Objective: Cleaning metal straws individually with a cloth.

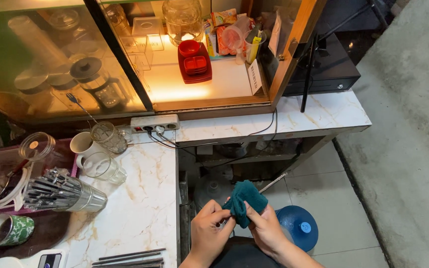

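Both hands met low in front of the person, over the floor gap beside the marble worktop [140, 198], and shared one thing: a dark teal cloth [245, 199]. The left hand [211, 233] had its fingers curled closed around the cloth's lower left edge, while the right hand [266, 230] pinched the other side with thumb and fingers drawn together, so the cloth stood bunched up between them rather than hanging flat. Held this way, clear of the worktop and close to the body, the cloth seemed to be gathered or wrung, though the folds hid which. Just beside the right hand, on the tiled floor, stood a blue water jug [298, 227], upright with its cap on top. On the worktop to the left, well apart from the hands, a metal canister of cutlery [65, 192] lay tipped on its side near a glass cup [104, 168], a white mug [83, 146] and a green patterned cup [7, 230]. A power strip [155, 122] sat at the back edge below a lit glass cabinet [175, 84].
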